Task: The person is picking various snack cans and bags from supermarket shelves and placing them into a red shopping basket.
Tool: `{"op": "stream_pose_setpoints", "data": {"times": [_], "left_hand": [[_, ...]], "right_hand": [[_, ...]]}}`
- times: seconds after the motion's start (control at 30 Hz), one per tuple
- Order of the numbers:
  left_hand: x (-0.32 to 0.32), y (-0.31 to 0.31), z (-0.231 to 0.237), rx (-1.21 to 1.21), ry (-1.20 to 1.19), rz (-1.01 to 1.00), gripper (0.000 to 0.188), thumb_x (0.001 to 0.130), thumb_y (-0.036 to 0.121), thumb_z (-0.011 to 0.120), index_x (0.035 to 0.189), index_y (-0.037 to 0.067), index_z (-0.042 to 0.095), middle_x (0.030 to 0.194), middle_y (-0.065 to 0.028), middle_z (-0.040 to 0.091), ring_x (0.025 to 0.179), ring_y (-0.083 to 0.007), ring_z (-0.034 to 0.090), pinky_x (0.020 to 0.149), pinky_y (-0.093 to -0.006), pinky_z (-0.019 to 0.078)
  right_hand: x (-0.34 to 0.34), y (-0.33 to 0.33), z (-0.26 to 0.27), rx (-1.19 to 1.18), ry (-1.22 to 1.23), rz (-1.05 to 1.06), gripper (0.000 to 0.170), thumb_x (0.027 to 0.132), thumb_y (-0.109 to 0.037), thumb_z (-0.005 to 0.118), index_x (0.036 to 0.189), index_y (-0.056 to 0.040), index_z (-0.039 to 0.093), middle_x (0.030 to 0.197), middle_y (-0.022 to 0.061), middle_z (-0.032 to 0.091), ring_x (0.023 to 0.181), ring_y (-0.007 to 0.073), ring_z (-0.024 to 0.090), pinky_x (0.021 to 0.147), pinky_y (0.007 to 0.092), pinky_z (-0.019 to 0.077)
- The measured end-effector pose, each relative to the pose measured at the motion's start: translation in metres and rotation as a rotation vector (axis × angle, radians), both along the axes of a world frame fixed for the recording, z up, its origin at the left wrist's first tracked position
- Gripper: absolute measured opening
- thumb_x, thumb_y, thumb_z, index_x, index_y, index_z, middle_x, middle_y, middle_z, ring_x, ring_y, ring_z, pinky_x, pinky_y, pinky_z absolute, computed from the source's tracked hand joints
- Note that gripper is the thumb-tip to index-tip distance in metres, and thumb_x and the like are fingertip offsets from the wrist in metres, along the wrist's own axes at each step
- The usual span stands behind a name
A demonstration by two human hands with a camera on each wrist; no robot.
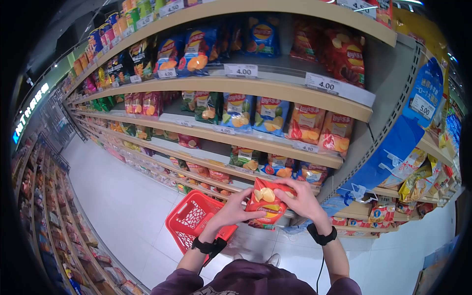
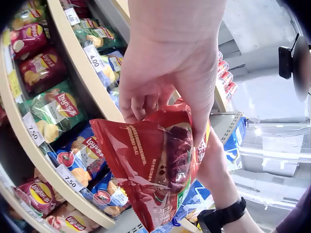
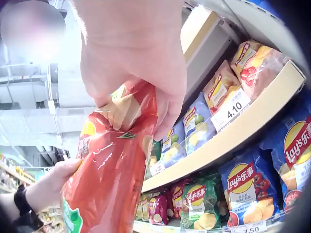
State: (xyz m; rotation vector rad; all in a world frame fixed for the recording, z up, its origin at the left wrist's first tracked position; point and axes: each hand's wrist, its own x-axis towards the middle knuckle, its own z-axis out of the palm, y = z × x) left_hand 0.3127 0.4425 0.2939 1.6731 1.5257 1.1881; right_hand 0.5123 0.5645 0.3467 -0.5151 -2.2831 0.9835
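Note:
Both hands hold a red chip bag (image 1: 266, 200) in front of the body. The left hand (image 1: 237, 208) grips its left side, thumb across the front; in the left wrist view that hand (image 2: 170, 73) has its thumb on the red bag (image 2: 150, 160) and its fingers behind. The right hand (image 1: 301, 199) holds the upper right part. From the right wrist, the right hand (image 3: 133, 53) pinches the top of the bag (image 3: 114, 170), its surface creased there, with the left hand (image 3: 63, 172) at the far side.
A red basket (image 1: 196, 216) stands on the white floor (image 1: 113, 182) below the left forearm. Curved shelves (image 1: 211, 81) of chip bags rise ahead, with price tags along their edges. A blue display panel (image 1: 393, 142) edges the right side; another stocked shelf (image 1: 54, 221) runs along the left.

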Motion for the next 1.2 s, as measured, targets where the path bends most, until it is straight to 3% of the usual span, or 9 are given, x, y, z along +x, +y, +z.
{"op": "stream_pose_setpoints", "data": {"times": [0.1, 0.27, 0.53, 0.67, 0.9, 1.0, 1.2], "left_hand": [[-0.015, -0.019, -0.001, -0.134, -0.038, -0.037, 0.070, 0.074, 0.033, 0.082, 0.128, -0.001, 0.051, 0.112, -0.0139, 0.065, 0.100, -0.0200, 0.063, 0.086, -0.0332, 0.0498], [-0.034, -0.040, -0.001, -0.138, -0.063, -0.100, 0.068, 0.077, 0.029, 0.080, 0.128, -0.003, 0.050, 0.112, -0.0132, 0.065, 0.096, -0.0145, 0.062, 0.082, -0.0279, 0.0508], [-0.037, -0.057, -0.018, -0.262, -0.160, -0.280, 0.085, 0.071, 0.029, 0.085, 0.136, 0.001, 0.038, 0.124, -0.0132, 0.058, 0.109, -0.0189, 0.059, 0.094, -0.0323, 0.0484], [-0.034, -0.066, -0.042, -0.214, -0.191, -0.317, 0.082, 0.070, 0.029, 0.085, 0.133, 0.000, 0.041, 0.122, -0.0128, 0.060, 0.107, -0.0181, 0.060, 0.096, -0.0328, 0.0478], [-0.034, -0.089, -0.040, -0.314, -0.208, -0.233, 0.073, 0.070, 0.032, 0.085, 0.125, -0.001, 0.051, 0.111, -0.0116, 0.067, 0.098, -0.0158, 0.064, 0.087, -0.0300, 0.0514], [-0.042, -0.094, -0.040, -0.344, -0.155, -0.253, 0.069, 0.069, 0.033, 0.085, 0.120, -0.002, 0.055, 0.106, -0.0115, 0.068, 0.094, -0.0158, 0.066, 0.083, -0.0293, 0.0526], [-0.043, -0.099, -0.052, -0.313, -0.103, -0.261, 0.070, 0.070, 0.037, 0.084, 0.120, -0.002, 0.056, 0.104, -0.0130, 0.069, 0.093, -0.0179, 0.067, 0.082, -0.0298, 0.0529]], "right_hand": [[-0.008, -0.015, -0.006, -0.130, -0.142, 0.005, 0.033, 0.090, -0.031, 0.063, 0.108, -0.0035, 0.066, 0.093, 0.0180, 0.069, 0.083, 0.0304, 0.068, 0.075, 0.0358, 0.0519], [-0.023, -0.030, -0.044, 0.260, -0.058, -0.077, 0.016, 0.092, -0.023, 0.058, 0.097, -0.0097, 0.065, 0.067, 0.0134, 0.065, 0.062, 0.0323, 0.063, 0.059, 0.0413, 0.0475], [-0.037, -0.057, -0.045, 0.278, -0.002, -0.157, 0.008, 0.090, -0.012, 0.061, 0.094, -0.0063, 0.065, 0.066, 0.0158, 0.063, 0.060, 0.0332, 0.063, 0.054, 0.0382, 0.0479], [-0.034, -0.071, -0.042, 0.186, 0.030, -0.203, 0.008, 0.089, -0.007, 0.059, 0.090, -0.0005, 0.064, 0.075, 0.0181, 0.065, 0.064, 0.0323, 0.065, 0.058, 0.0346, 0.0494], [-0.030, -0.080, -0.038, 0.070, -0.064, -0.200, 0.010, 0.090, -0.010, 0.060, 0.094, -0.0024, 0.064, 0.076, 0.0179, 0.066, 0.065, 0.0314, 0.066, 0.058, 0.0364, 0.0503], [-0.039, -0.092, -0.032, 0.130, 0.027, -0.142, 0.010, 0.090, -0.012, 0.060, 0.093, -0.0028, 0.064, 0.074, 0.0180, 0.065, 0.065, 0.0323, 0.065, 0.058, 0.0373, 0.0496], [-0.047, -0.110, -0.040, 0.212, -0.045, -0.237, 0.010, 0.089, -0.011, 0.061, 0.089, -0.0011, 0.063, 0.070, 0.0178, 0.063, 0.063, 0.0345, 0.063, 0.056, 0.0375, 0.0481]]}}
